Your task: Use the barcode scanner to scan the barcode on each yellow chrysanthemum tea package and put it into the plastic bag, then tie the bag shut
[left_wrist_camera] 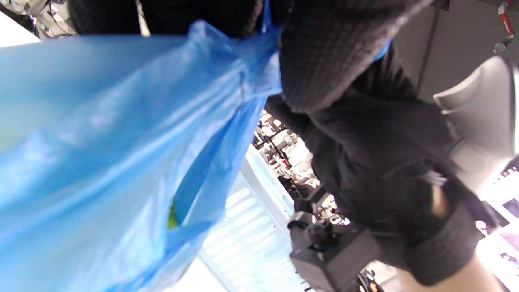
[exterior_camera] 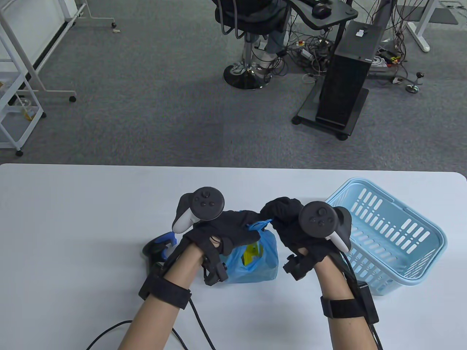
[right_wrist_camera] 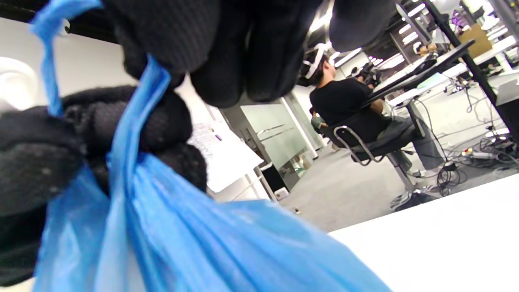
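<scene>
A blue plastic bag stands on the white table with a yellow tea package showing through its top. My left hand grips one bag handle above the bag. My right hand pinches the other handle strip beside it. In the right wrist view the blue handle runs up between my right fingers, with the left hand close by. The bag fills the left wrist view. The barcode scanner lies left of the bag, partly hidden under my left wrist.
A light blue plastic basket sits at the right of the table, close to my right hand. Cables trail over the table's near edge. Beyond the far edge are carpet, a seated person on a chair and a computer tower.
</scene>
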